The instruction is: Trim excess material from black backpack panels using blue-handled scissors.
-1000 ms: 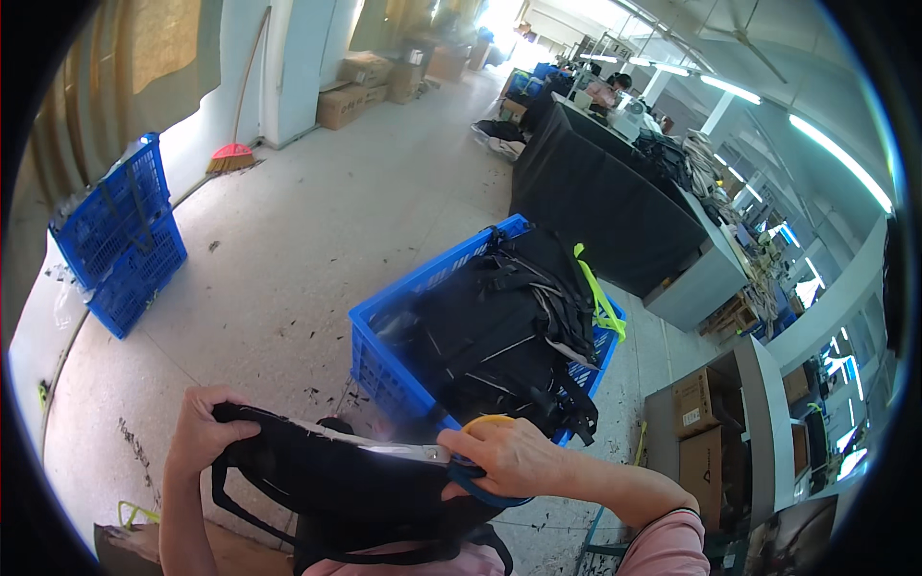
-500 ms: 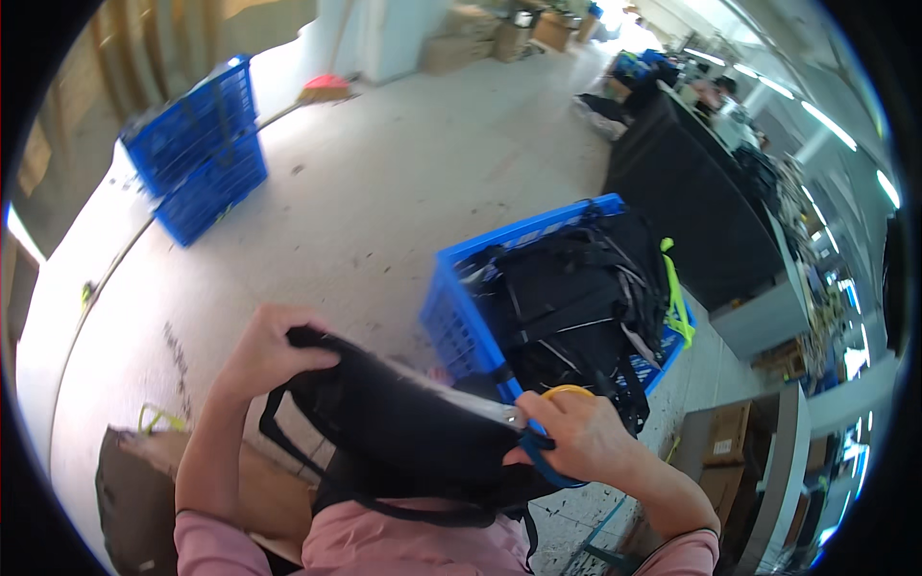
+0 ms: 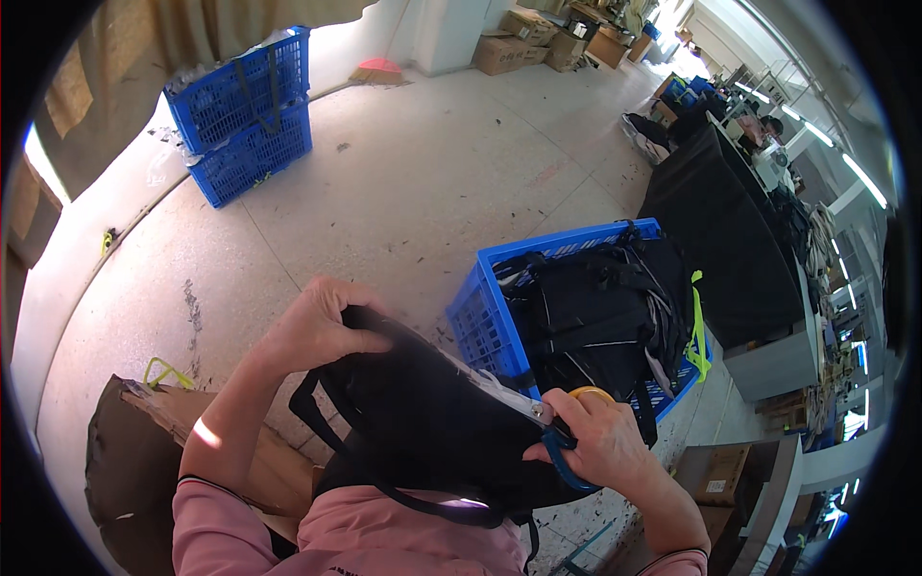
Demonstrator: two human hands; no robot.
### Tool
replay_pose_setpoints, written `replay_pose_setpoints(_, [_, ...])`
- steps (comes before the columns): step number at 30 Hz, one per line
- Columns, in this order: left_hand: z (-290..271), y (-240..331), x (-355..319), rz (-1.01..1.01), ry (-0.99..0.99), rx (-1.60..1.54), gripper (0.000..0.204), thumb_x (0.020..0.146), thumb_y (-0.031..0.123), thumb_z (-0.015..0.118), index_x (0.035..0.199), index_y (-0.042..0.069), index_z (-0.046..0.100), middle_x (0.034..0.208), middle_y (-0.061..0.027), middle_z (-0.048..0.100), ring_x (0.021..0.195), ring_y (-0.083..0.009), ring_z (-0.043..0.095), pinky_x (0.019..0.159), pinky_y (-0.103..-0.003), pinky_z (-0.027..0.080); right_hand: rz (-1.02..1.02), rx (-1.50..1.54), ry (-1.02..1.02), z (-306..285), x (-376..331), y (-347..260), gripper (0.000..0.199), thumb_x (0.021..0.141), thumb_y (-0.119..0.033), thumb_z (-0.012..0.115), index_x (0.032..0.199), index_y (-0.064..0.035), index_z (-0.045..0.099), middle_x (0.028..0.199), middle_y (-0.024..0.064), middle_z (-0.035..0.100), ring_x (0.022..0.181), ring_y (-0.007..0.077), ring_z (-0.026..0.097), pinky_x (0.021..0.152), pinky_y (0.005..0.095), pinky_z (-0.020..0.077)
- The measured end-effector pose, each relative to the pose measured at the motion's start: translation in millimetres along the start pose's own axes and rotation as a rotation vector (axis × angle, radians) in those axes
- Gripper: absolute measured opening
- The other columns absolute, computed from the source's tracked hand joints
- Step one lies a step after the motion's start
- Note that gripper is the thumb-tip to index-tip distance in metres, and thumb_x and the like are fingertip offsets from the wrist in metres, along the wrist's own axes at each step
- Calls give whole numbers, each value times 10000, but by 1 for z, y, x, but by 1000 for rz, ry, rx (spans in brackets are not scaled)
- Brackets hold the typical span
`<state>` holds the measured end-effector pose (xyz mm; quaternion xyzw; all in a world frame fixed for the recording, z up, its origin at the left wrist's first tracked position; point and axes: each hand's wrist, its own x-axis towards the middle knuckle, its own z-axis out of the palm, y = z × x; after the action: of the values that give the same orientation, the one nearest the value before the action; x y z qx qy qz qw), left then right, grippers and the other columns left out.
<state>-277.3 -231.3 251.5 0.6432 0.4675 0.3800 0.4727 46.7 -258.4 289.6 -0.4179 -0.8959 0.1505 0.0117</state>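
Observation:
A black fabric bag with a dangling strap lies across my lap against my pink shirt. My left hand pinches its upper left edge between thumb and fingers. In my right hand is a pair of scissors with blue and yellow handle loops. Their pale blades point up and left along the bag's far edge; whether they touch the cloth I cannot tell. The fingers of my right hand also rest against the bag's right end.
Just beyond my right hand stands a blue plastic crate filled with black bags. Two stacked blue crates are at far left. An opened cardboard box sits by my left arm. A black-draped table stands at right.
My view has shifted, so the crates and floor sit differently in the picture. Both hands keep their hold on the bag and scissors, which have hardly moved relative to each other.

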Motion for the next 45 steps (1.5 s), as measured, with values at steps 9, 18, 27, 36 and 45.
replay_pose_setpoints(9, [-2,4,7,-46,24,10,213,614,26,744,786,-9,622,702,-33,624,673,-76,562,627,-237,440,-74,-69,167,-10,5,0,592,661,-475,722,1051,-74,528,713,99,526,642,267,570,556,360,457])
replay_pose_setpoints(18, [0,-24,-5,-54,191,189,200,542,56,734,701,-13,636,619,-31,605,608,-85,557,580,-235,437,-167,111,149,25,13,11,465,772,-421,637,969,-37,464,755,156,583,744,336,599,617,393,470])
replay_pose_setpoints(27, [5,-25,1,-79,179,-32,155,537,19,717,657,11,619,591,13,585,553,-54,528,527,-202,407,-128,140,131,20,15,11,537,744,-398,677,1090,-53,456,893,156,571,888,320,562,703,398,461])
replay_pose_setpoints(36, [7,-29,0,-105,157,-28,167,557,37,739,671,10,619,594,2,595,548,-52,529,516,-195,402,-154,165,111,28,18,12,514,772,-406,646,1067,-27,461,814,165,577,748,330,586,614,394,461])
replay_pose_setpoints(45, [9,-27,4,-87,152,-54,168,552,24,738,670,12,619,576,6,584,529,-53,523,507,-196,400,-215,177,210,35,17,19,505,778,-404,639,1048,-12,472,710,150,570,629,328,583,533,397,439])
